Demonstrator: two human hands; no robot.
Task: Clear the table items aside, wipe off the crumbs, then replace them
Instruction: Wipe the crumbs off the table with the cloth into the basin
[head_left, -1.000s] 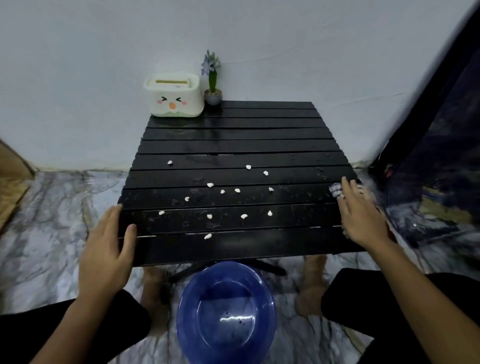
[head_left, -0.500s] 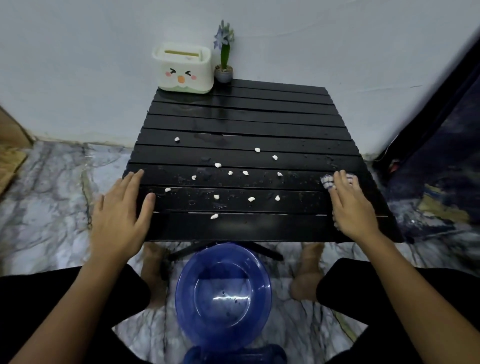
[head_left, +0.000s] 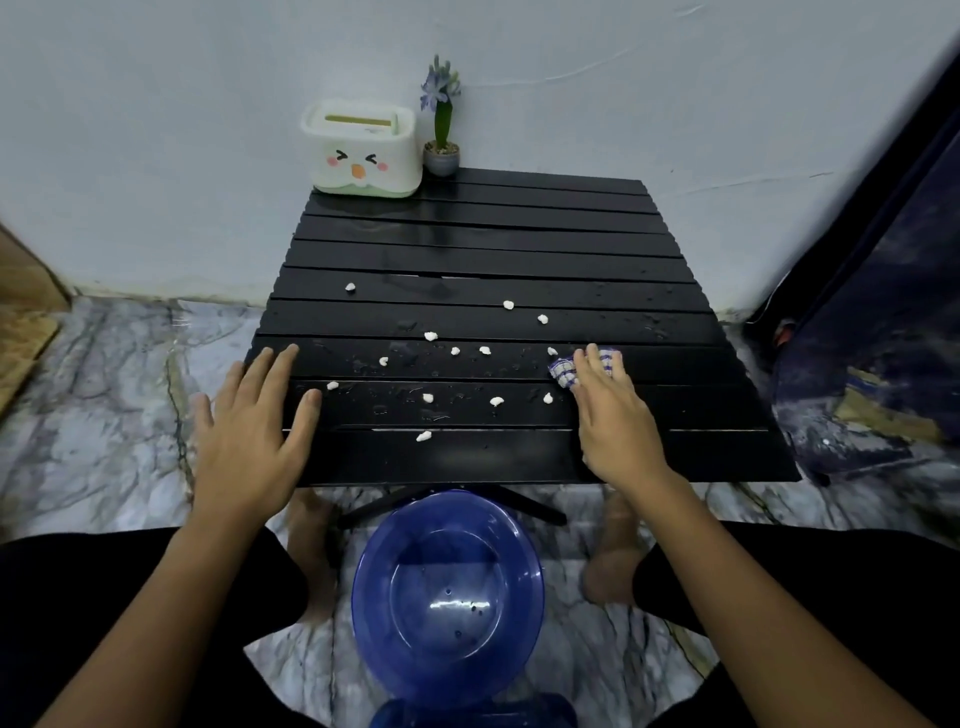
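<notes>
A black slatted table (head_left: 483, 260) carries several white crumbs (head_left: 496, 400) scattered across its near half. At its far left corner stand a white tissue box with a cartoon face (head_left: 362, 149) and a small potted purple flower (head_left: 441, 124). My right hand (head_left: 613, 415) presses flat on a blue-and-white checked cloth (head_left: 563, 371) at the right of the crumbs; most of the cloth is hidden under the palm. My left hand (head_left: 254, 421) lies flat with fingers spread on the table's near left corner, holding nothing.
A translucent blue plastic basin (head_left: 447, 592) sits on the marble floor below the table's near edge, between my knees. The white wall runs behind the table. A dark cloth or curtain (head_left: 883, 312) hangs at the right.
My right hand has slid the cloth leftward from the table's right edge toward the crumbs. My left hand has moved further onto the tabletop. The view has tilted down.
</notes>
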